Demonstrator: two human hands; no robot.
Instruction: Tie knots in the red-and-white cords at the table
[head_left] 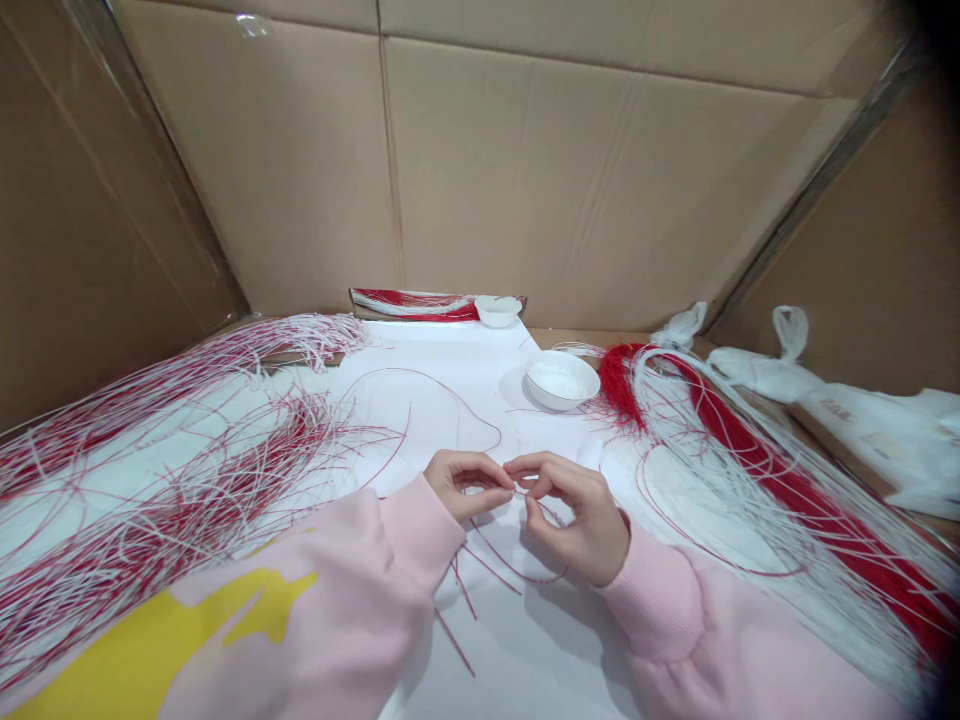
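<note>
Pink sweatshirt sleeves (420, 530) with a yellow print (225, 620) fill the bottom of the view, and the person's left hand (466, 483) and right hand (577, 515) reach from them over a white paper sheet (450, 350). Fingers (532, 515) of both hands curl together at the sheet's middle, pinching a thin red strand (517, 568); the fingertips hide the exact contact. From there the strand droops toward the camera in a loose loop, its long axis running roughly front to back, and its ends are hard to trace. Left of the sheet lies a tangled heap of red-and-white strands (172, 470); right of it, a long red-and-white bundle (750, 480). Two white bowls (562, 380) stand toward the sheet's far end, before a cardboard wall (570, 170). White plastic bags (877, 430) lie further right.
</note>
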